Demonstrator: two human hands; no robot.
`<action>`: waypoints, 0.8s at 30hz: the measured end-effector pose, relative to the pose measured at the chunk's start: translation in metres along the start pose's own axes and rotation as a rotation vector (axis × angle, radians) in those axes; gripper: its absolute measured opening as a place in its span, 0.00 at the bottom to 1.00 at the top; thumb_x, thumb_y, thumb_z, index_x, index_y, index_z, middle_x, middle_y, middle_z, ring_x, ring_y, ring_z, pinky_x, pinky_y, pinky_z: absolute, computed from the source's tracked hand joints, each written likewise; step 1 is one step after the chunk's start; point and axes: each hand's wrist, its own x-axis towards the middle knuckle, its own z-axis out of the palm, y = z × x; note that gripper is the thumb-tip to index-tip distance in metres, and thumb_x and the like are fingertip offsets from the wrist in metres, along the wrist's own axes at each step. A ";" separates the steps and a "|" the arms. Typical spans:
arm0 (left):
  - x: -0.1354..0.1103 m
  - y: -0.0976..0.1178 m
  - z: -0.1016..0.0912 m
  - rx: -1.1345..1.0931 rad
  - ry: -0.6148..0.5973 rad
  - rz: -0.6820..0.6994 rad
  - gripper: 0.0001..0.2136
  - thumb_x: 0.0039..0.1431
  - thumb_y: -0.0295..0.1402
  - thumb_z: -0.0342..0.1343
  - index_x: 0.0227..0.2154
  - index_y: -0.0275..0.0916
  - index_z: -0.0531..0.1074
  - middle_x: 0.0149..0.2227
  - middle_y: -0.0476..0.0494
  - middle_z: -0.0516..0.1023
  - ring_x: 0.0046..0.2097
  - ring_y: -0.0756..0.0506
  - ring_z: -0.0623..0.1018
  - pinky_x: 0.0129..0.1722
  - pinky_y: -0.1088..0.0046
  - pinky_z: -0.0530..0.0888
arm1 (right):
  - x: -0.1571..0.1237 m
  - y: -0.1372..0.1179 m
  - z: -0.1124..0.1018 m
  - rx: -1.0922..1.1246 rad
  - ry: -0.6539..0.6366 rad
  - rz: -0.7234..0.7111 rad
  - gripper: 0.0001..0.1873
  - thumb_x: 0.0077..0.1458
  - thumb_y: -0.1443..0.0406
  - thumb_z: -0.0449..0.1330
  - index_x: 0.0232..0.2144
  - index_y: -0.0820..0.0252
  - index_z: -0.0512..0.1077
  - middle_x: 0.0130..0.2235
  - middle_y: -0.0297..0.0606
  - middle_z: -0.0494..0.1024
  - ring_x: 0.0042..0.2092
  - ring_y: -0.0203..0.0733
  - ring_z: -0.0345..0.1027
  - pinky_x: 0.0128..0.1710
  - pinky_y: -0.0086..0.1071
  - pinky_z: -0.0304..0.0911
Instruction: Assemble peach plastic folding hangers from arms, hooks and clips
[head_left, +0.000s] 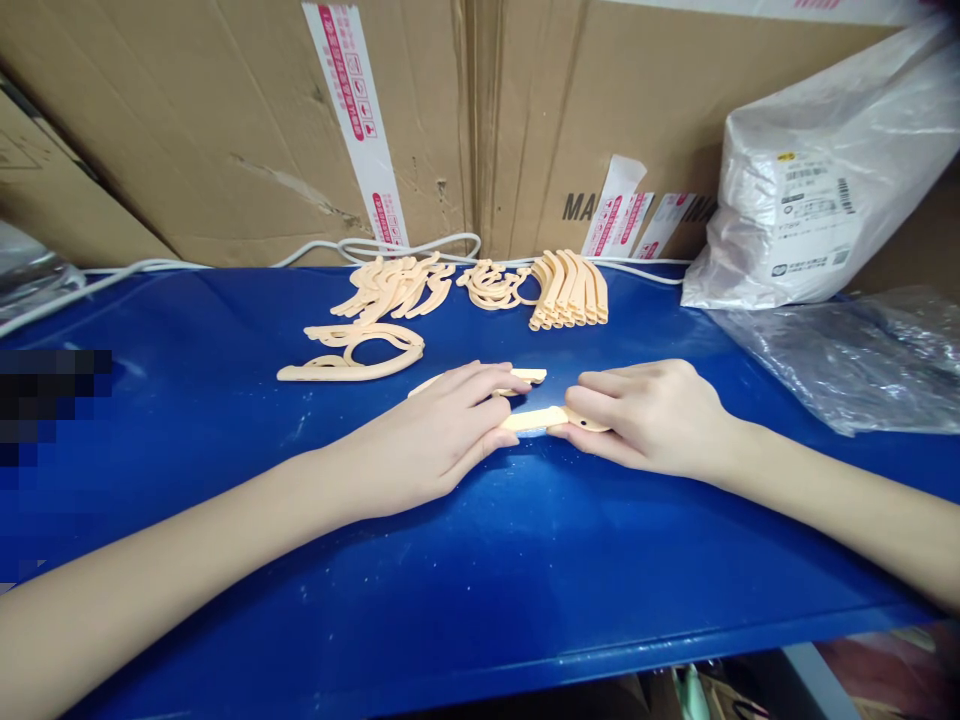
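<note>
Both hands on one cream plastic piece, centre of frame

Far left: white cable point(120, 269) along the back edge of the blue table point(450, 610); cardboard box point(225, 120) behind, upper left. Left of centre: a cream plastic hanger point(352, 373) lies flat, apart from the hands. Above it, a loose pile of curved arms point(394, 287).

Centre: left hand point(442, 425), fingers closed on the left end of the plastic piece point(534, 420). A second cream part point(534, 376) lies just beyond, partly under the same fingers; whether it is gripped, cannot tell. Upper centre: small pile of hooks point(493, 299), then a row of curved tubes point(571, 290).

Right of centre: right hand point(645, 415), thumb and fingers pinching the piece's right end, near a dark spot. Upper right: white bag point(810, 190) with printed label; below it, crumpled clear plastic point(847, 360).
</note>
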 end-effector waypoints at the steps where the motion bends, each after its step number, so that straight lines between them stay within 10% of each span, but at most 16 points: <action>1: 0.000 0.000 0.000 0.001 -0.002 0.001 0.13 0.70 0.33 0.41 0.42 0.37 0.71 0.60 0.41 0.66 0.64 0.43 0.61 0.64 0.60 0.60 | 0.000 0.000 0.000 0.013 -0.009 0.004 0.23 0.66 0.56 0.46 0.24 0.60 0.67 0.21 0.30 0.68 0.22 0.31 0.61 0.22 0.30 0.43; 12: 0.000 0.002 -0.003 0.006 0.026 -0.112 0.14 0.68 0.39 0.42 0.36 0.39 0.70 0.60 0.41 0.66 0.63 0.38 0.62 0.63 0.43 0.51 | 0.000 0.005 -0.001 0.342 -0.123 0.038 0.20 0.63 0.51 0.49 0.28 0.59 0.65 0.23 0.29 0.68 0.22 0.31 0.59 0.23 0.29 0.44; 24: 0.005 -0.006 -0.001 -0.253 0.303 -0.319 0.08 0.53 0.23 0.52 0.34 0.40 0.72 0.52 0.44 0.72 0.55 0.43 0.72 0.56 0.60 0.67 | 0.005 -0.009 -0.016 0.689 -0.177 -0.041 0.13 0.65 0.61 0.49 0.36 0.59 0.71 0.43 0.40 0.72 0.44 0.41 0.62 0.44 0.37 0.55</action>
